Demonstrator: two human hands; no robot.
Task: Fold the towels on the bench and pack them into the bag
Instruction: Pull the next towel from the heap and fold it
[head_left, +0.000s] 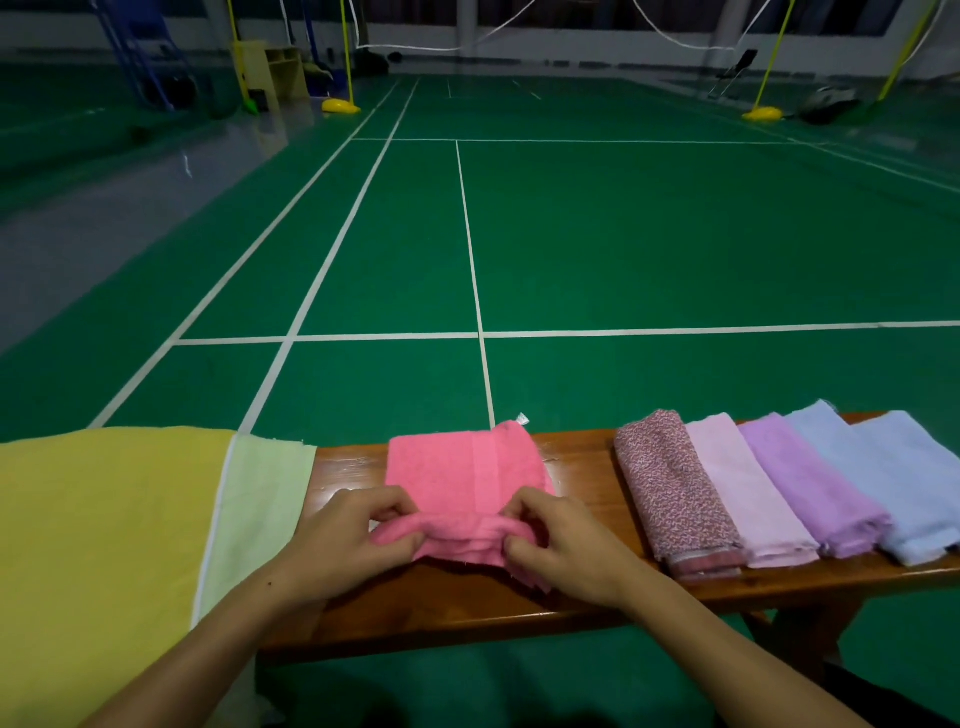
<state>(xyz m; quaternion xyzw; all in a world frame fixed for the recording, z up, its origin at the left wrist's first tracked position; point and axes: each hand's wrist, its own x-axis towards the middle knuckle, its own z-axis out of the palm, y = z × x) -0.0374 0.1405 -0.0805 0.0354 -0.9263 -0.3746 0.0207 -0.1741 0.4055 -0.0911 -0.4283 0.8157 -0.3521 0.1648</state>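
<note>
A pink towel (457, 473) lies in the middle of the wooden bench (576, 597). Its near edge is bunched up between both hands. My left hand (343, 545) pinches that near edge on the left, and my right hand (566, 545) pinches it on the right. To the right, several folded towels lie side by side: a red patterned one (670, 493), a pale pink one (737, 488), a purple one (805, 483) and light blue ones (893, 478). A large yellow cloth (104, 545) with a pale green part (260, 493), perhaps the bag, covers the bench's left end.
The bench stands on a green badminton court floor (623, 234) with white lines. Yellow net posts (340, 104) and gear stand far off at the back. The bench's leg (810, 634) shows under its right end.
</note>
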